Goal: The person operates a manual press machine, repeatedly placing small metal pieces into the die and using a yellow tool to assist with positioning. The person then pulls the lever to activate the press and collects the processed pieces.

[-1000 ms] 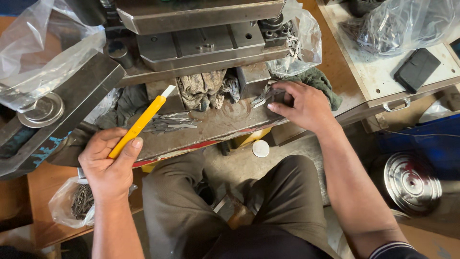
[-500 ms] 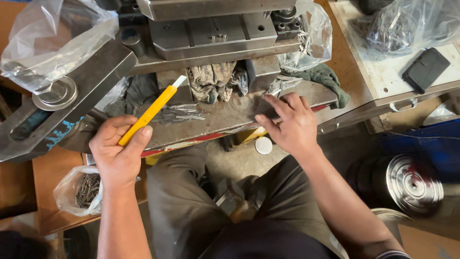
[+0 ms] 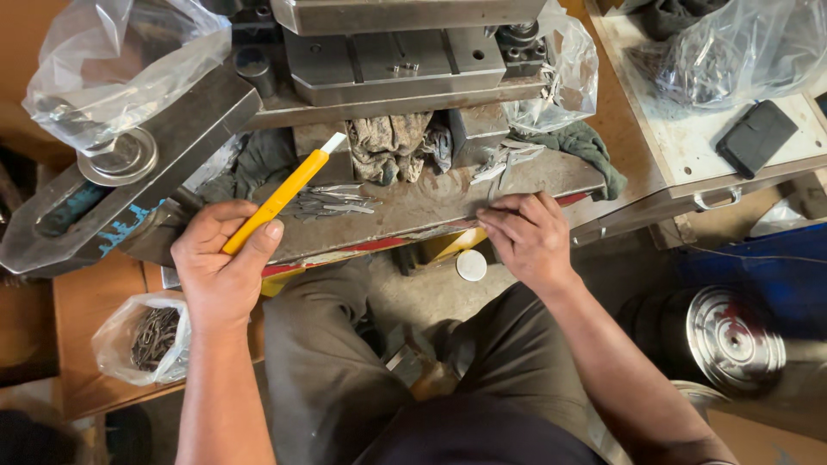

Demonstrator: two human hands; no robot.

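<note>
Head view: two bare hands at the worn steel bench [image 3: 413,211] of a press, one with a yellow stick, one at the bench edge.

The left hand [image 3: 220,267] has its grip wrapped tight round one long yellow stick [image 3: 280,200], flat and plastic-looking with a pale tip, which slants up toward one small heap of thin, flat metal strips [image 3: 332,202] lying on the scratched bench. The right hand [image 3: 525,237] rests at the bench's front edge with fingers pressed together; whether they pinch anything cannot be told. Just beyond it lies a second, smaller scatter of silvery strips [image 3: 504,159]. Three crinkled clear plastic bags [image 3: 121,65] show around the press, and a fourth [image 3: 142,344], low at left, holds dark metal pieces. One soiled rag [image 3: 392,146] is bunched under the grey block, and one round white disc [image 3: 471,265] lies on the floor.
</note>
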